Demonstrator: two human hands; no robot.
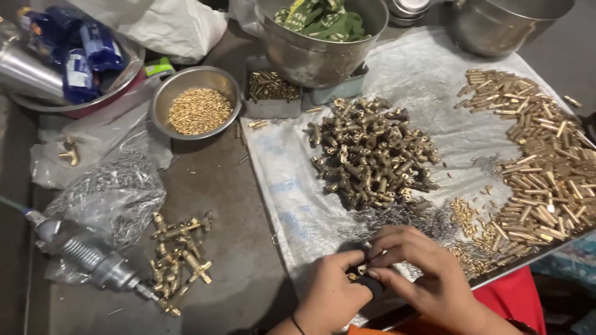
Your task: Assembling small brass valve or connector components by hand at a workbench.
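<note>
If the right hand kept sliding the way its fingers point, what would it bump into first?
The right hand points left, toward the left hand, so it would meet those fingers and the small brass part pinched between them first. They already look in contact.

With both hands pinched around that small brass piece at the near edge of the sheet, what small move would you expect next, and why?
Probably seating the small brass piece fully. The left hand and right hand meet fingertip to fingertip on it, with loose springs just beyond and finished assemblies lying to the left.
</note>
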